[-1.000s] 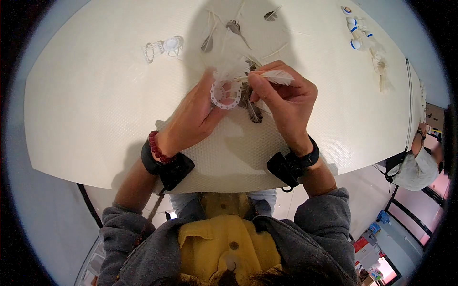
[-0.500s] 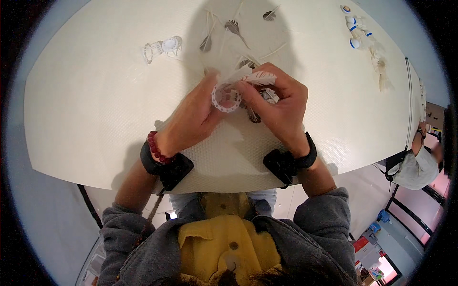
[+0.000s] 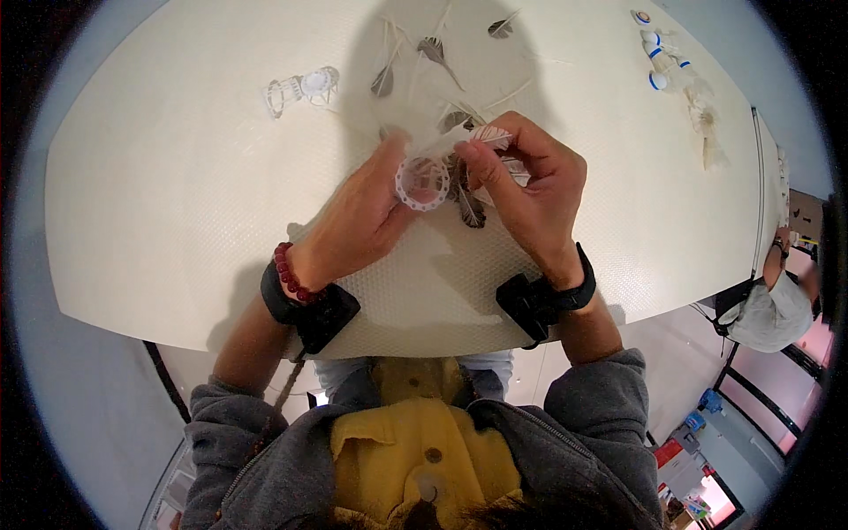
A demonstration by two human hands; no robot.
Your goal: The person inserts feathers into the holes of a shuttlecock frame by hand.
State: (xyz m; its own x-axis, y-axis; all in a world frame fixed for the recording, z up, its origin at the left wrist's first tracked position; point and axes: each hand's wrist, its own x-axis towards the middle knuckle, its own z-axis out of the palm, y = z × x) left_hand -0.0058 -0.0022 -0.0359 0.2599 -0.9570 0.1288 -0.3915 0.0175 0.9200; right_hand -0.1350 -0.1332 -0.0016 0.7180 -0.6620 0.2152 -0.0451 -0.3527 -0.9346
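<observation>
My left hand (image 3: 358, 199) is closed round a white plastic shuttlecock frame (image 3: 408, 196), its holed ring turned up toward me. A white feather (image 3: 491, 135) is pinched between the thumb and fingers of my right hand (image 3: 534, 177), just right of the frame. Whether that feather touches the frame, I cannot tell. Pale, blurred feathers show above the ring. Under and between my hands lie dark-and-white feathers (image 3: 470, 210), partly hidden by my right hand. Two more white plastic frames (image 3: 303, 88) rest on the table at the far left.
Several loose feathers (image 3: 431, 49) are scattered on the pale textured table (image 3: 177, 203) beyond my hands. White corks with blue bands (image 3: 657, 80) and a pale feather bundle (image 3: 704, 124) lie at the far right. Past the table's right edge, another person's sleeve (image 3: 770, 314) shows.
My right hand has moved a little to the right, away from the frame, with the feather still pinched. The frame has shifted slightly in my left hand.
</observation>
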